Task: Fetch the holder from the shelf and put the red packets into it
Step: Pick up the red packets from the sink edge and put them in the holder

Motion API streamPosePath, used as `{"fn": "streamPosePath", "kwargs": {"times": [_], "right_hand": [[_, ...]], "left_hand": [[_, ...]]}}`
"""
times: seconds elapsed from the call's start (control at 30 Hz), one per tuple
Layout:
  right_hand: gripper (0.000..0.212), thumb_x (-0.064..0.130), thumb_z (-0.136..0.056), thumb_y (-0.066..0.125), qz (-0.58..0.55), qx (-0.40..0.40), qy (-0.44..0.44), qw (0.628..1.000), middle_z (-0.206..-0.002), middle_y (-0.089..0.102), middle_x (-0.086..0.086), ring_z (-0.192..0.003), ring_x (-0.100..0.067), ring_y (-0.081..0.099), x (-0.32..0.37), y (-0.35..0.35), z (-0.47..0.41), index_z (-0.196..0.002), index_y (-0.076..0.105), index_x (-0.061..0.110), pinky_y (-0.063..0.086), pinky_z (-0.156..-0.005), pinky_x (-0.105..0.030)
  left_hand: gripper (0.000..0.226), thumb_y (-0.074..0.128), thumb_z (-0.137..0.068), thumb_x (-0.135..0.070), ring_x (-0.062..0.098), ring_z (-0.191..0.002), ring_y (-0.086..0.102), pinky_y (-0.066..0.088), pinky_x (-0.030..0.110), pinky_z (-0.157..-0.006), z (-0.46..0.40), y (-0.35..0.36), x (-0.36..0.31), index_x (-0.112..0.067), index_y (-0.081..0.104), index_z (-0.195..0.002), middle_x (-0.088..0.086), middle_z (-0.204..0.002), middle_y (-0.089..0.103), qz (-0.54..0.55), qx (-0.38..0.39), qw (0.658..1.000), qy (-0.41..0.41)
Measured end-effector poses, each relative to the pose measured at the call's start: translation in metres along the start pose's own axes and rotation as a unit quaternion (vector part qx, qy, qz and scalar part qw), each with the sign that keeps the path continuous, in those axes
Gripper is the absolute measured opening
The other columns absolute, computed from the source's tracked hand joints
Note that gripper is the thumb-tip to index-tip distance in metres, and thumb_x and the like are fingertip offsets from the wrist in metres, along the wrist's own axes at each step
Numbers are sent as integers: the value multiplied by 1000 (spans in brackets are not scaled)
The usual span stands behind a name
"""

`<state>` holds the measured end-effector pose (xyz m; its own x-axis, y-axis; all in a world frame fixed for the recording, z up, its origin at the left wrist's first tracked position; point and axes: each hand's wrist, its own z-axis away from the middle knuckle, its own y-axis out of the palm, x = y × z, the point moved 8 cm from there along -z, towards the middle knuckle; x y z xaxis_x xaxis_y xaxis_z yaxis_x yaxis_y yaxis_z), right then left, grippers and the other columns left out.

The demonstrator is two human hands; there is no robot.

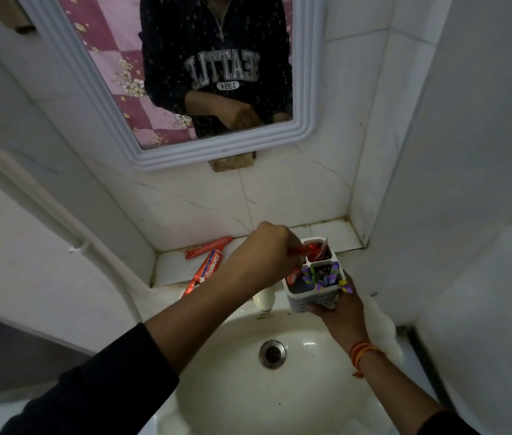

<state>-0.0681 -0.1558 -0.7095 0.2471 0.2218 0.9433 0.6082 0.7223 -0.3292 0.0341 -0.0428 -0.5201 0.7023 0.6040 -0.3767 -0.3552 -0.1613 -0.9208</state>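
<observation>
Both hands (pixel 267 255) at holder (pixel 312 296), over sink's (pixel 232 387) back rim

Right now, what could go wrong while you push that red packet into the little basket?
1. The holder rests only in the right hand, above the sink. A hard push from the left hand might tip it, spilling packets toward the drain.
2. The red packet is being pressed into a compartment that already looks full, so it could crumple or pop out.
</observation>
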Motion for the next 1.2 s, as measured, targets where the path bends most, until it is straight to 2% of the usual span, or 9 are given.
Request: {"fn": "streamPosePath", "kwargs": {"times": [0.13, 0.3, 0.4, 0.47, 0.67, 0.73, 0.87, 1.03, 1.2], "right_hand": [[84, -4, -58, 89, -1, -3, -11, 1000, -116, 59, 0, -108, -13, 56, 2, -1, -1, -132, 52, 10, 39, -73, 8], [81, 1, -58, 91, 20, -6, -26, 999, -114, 58, 6, -108, -8, 53, 3, -1, -1, -129, 53, 14, 35, -75, 5], [83, 2, -57, 92, 19, -4, -25, 1000, -115, 57, 9, -109, -7, 53, 1, -1, -1, -130, 53, 14, 36, -74, 9], [82, -1, -58, 91, 15, -6, -32, 999, -113, 57, 8, -108, -7, 52, 3, -2, -1, -129, 53, 11, 34, -74, 12], [84, 0, -57, 92, 0, -11, -38, 999, -116, 61, 6, -110, -10, 56, -2, -3, -2, -130, 53, 13, 38, -77, 7], [84, 3, -56, 93, 3, -12, -43, 999, -117, 62, 4, -110, -11, 57, -3, -2, -3, -129, 54, 13, 40, -81, 2], [86, 7, -57, 94, 7, -13, -51, 999, -119, 61, 3, -112, -12, 55, -2, 1, -1, -131, 53, 13, 43, -91, -25], [82, 9, -59, 94, 28, -13, -48, 998, -125, 65, -8, -113, -16, 57, -11, 5, -3, -131, 54, 8, 43, -91, -26], [83, 11, -58, 94, 43, -13, -46, 998, -126, 65, -9, -118, -24, 59, -20, 6, -7, -131, 54, 9, 47, -95, -32]], "left_hand": [[23, 66, -88, -23, 25, -89, 70, 51, 30, -69, 2, 24, -3, -26, 80, -105, 6, -97, 74, -91, 56, 994, 1], [25, 60, -94, -27, 26, -100, 65, 34, 30, -71, -2, 27, -8, -22, 75, -113, 8, -106, 70, -199, 41, 979, 10], [22, 65, -90, -28, 21, -97, 67, 42, 28, -69, -8, 22, 3, -29, 78, -108, -1, -103, 72, -160, 34, 987, 6], [21, 72, -86, -27, 18, -95, 70, 56, 33, -84, -12, 14, 19, -30, 80, -105, -4, -104, 77, -90, 24, 996, -12], [21, 73, -86, -16, 14, -95, 73, 56, 29, -95, -11, -13, 92, -15, 81, -105, 2, -105, 80, 56, -86, 988, -112], [21, 70, -88, -14, 18, -97, 74, 55, 27, -93, -9, 3, 124, -10, 80, -106, 4, -106, 79, 33, -62, 985, -157], [25, 62, -92, -17, 27, -101, 71, 57, 37, -92, 1, 58, 176, -3, 76, -107, 14, -110, 75, -55, 51, 976, -205], [30, 61, -90, -5, 26, -105, 67, 58, 36, -93, -11, 81, 195, -2, 71, -119, 15, -119, 69, -19, 74, 972, -223], [30, 62, -94, -18, 28, -105, 69, 57, 37, -95, -13, 77, 210, 1, 69, -117, 16, -114, 72, 7, 44, 965, -257]]}}
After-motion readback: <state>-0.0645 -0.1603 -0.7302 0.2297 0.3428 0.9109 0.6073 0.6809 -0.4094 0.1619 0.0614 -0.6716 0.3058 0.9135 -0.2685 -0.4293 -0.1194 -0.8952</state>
